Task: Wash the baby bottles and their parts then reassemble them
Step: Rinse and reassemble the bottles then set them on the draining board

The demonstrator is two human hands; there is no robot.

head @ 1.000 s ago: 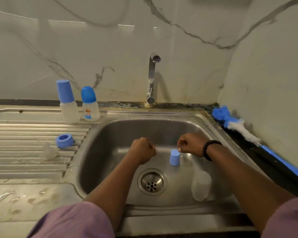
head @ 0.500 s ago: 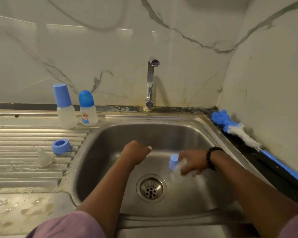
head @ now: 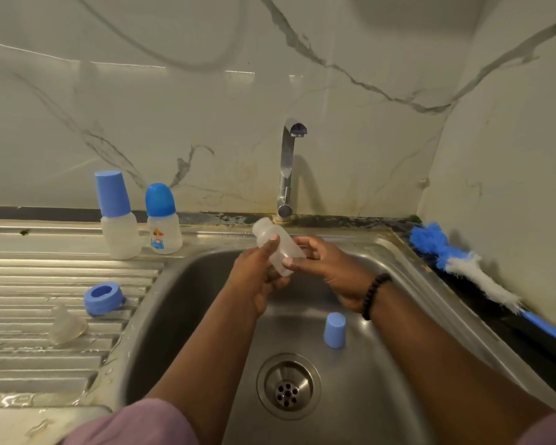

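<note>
On the ribbed draining board at the left, a clear silicone teat [head: 65,326] lies near its front, with a blue screw collar [head: 102,298] just beside the sink's left rim. At the board's back edge stand two assembled bottles: one with a tall blue cap [head: 118,216], and beside it a printed bottle with a domed cap [head: 162,220].

Over the back of the sink basin [head: 382,374], below the tap [head: 288,175], both hands hold the bare clear bottle body [head: 275,244], tilted with its neck up and to the left. The left hand [head: 257,277] wraps its fingers round the lower part; the right hand [head: 321,264] pinches the base end with thumb and fingertips. A small blue cap [head: 334,330] stands mouth-down on the basin floor, near the drain [head: 288,385]. A blue and white bottle brush [head: 463,261] lies along the worktop's right edge.

No water runs, so this looks like the washing step for the third bottle's body. The next move likely calls for opening the tap or reaching right for the brush while one hand keeps the bottle.
</note>
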